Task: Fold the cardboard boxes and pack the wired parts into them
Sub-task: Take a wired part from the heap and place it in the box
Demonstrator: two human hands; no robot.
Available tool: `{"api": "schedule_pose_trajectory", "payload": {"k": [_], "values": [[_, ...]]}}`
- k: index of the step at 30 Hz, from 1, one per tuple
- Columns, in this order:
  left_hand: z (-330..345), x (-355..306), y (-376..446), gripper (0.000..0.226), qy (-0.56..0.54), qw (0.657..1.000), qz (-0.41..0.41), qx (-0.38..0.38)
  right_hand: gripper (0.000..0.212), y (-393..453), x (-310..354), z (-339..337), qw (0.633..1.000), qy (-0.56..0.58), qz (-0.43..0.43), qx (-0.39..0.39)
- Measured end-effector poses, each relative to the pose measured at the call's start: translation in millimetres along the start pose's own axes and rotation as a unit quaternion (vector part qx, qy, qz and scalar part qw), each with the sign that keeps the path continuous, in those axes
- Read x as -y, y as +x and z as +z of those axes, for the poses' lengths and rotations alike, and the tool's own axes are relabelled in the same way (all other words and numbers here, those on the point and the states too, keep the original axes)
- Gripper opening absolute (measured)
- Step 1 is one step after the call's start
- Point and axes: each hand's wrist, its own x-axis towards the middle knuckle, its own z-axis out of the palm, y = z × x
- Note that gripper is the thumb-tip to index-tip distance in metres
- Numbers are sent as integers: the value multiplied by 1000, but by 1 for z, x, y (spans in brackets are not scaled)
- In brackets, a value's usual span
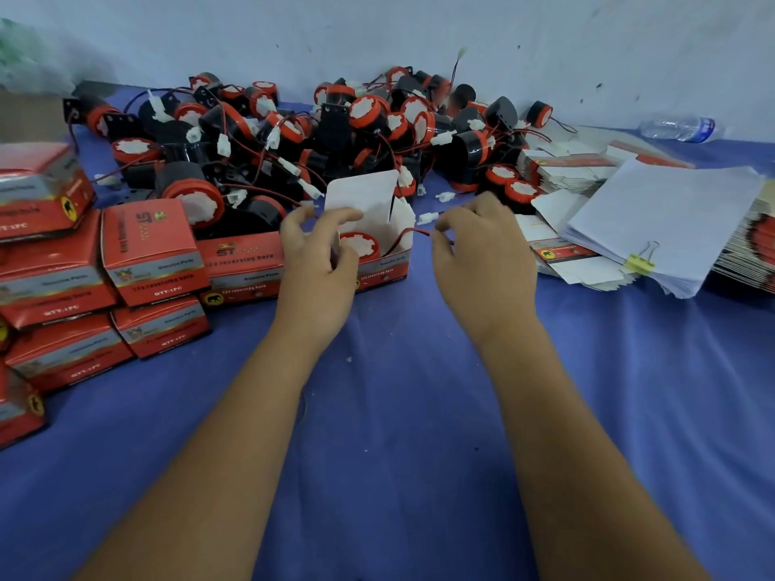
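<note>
A wired part goes into an open box at frame centre.

The left hand [321, 253] grips the near wall of the open box [383, 268], where a red-capped part [360, 244] sits; the right hand [482, 245] pinches its red-black wire [409, 234] just right of the box. Closed boxes [155, 249] stack at left, loose parts [293, 136] pile behind, and flat blanks [562, 169] lie at right on the blue counter [398, 392].
</note>
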Motion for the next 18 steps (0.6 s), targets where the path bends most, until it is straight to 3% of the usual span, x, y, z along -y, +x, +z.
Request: {"api": "schedule_pose_trajectory", "payload": {"k": [3, 5, 7, 8, 10, 12, 13, 15, 18], "values": [[0, -6, -3, 36, 107, 993, 43, -15, 23, 8, -4, -7, 985, -20, 35, 167], [1, -9, -4, 44, 165, 984, 66, -9, 18, 8, -3, -11, 977, -15, 45, 210], [2, -10, -4, 52, 204, 977, 62, 16, 20, 6, -1, -18, 963, 89, 75, 244], [2, -10, -4, 51, 215, 975, 53, 29, 21, 5, 1, -21, 940, 192, 105, 262], [3, -8, -3, 44, 217, 975, 30, 42, 17, 3, 7, -25, 837, 430, 185, 284], [5, -6, -3, 40, 200, 979, 17, 38, 13, 1, 13, -20, 733, 588, 236, 247], [5, -6, -3, 39, 190, 981, 16, 35, 14, 1, 15, -15, 711, 623, 250, 208], [7, -6, -3, 41, 174, 984, 17, 34, 15, 0, 22, -4, 722, 629, 263, 117], [7, -5, -3, 43, 154, 987, 24, 34, 14, 0, 33, 14, 802, 537, 261, 20]]}}
